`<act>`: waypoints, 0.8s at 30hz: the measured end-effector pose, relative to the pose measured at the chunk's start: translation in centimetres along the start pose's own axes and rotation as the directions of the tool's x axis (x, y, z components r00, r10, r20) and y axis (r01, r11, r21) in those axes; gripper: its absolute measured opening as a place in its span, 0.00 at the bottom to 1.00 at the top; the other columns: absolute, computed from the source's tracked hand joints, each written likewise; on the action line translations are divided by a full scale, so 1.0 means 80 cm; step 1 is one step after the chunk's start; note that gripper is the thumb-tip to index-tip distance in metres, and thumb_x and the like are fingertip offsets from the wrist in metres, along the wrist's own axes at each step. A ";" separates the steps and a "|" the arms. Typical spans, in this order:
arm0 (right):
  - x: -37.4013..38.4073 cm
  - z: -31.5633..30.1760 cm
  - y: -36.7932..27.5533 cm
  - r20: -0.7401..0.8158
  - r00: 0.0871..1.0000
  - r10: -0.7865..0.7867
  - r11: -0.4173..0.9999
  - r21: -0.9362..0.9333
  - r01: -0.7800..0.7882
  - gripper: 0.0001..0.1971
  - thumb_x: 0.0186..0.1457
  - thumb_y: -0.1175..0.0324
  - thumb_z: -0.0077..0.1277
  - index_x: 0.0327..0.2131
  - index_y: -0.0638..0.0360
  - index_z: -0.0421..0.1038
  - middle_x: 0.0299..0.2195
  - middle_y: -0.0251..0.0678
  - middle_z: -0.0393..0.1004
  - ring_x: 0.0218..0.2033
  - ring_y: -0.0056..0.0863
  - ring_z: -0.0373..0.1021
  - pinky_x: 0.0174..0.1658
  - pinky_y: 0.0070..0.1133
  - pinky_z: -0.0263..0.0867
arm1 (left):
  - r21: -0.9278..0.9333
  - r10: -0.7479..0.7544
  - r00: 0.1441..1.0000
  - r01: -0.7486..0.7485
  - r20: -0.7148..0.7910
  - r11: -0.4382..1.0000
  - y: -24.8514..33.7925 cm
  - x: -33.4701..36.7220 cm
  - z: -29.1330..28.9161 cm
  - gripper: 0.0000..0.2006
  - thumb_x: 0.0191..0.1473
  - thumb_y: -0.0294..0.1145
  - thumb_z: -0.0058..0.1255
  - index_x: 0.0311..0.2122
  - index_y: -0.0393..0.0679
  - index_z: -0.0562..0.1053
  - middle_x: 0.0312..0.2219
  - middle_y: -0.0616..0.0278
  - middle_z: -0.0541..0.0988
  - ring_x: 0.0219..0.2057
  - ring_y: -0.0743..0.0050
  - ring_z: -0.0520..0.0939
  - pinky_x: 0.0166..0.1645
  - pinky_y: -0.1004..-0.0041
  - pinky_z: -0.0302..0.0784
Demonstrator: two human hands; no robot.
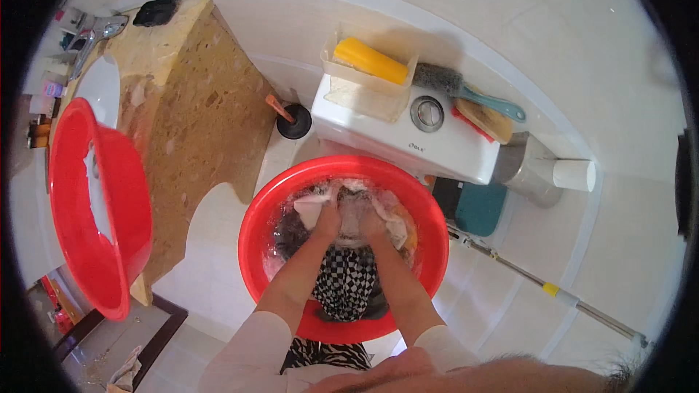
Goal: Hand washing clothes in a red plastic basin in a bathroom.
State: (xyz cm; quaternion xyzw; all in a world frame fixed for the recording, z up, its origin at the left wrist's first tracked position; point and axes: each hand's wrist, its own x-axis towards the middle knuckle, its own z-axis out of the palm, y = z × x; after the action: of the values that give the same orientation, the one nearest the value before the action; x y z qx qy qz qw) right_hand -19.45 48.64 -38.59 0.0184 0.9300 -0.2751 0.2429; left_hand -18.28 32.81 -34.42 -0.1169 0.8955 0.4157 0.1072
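A large red basin (251,247) in front of me holds water with foam and several soaked garments. Both my forearms reach down into it. My left hand (329,220) is in the water beside a pale pinkish-white cloth (309,211); its fingers are hidden by foam and cloth. Close to it, my right hand (372,225) is also partly under the water, next to a whitish cloth (397,224), with its fingers blurred. A black-and-white checkered cloth (345,284) lies between my forearms, nearer to me. Dark cloth (290,234) shows at the left.
A second red basin (131,196) stands tilted by the sink at the stone counter (196,94). Beyond my basin are a plunger (294,122) and a white toilet tank (378,127) bearing a brush (491,102) and a plastic box (364,94). A pole (524,273) lies right.
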 end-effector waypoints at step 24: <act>-0.461 -0.585 -0.389 -0.471 0.823 -0.318 0.890 0.151 0.431 0.07 0.57 0.73 0.44 0.38 0.61 0.68 0.29 0.47 0.73 0.31 0.39 0.72 0.36 0.25 0.66 | -0.274 0.334 0.857 -0.455 -0.392 0.847 0.461 -0.279 -0.530 0.11 0.49 0.19 0.46 0.39 0.37 0.74 0.34 0.50 0.78 0.37 0.55 0.81 0.40 0.68 0.74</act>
State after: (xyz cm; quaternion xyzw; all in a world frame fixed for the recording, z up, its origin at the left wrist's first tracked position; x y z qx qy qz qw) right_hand -12.86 50.31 28.29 -0.0748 0.9029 -0.4219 -0.0335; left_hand -12.09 26.00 25.39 -0.0129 0.8143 0.5590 -0.1560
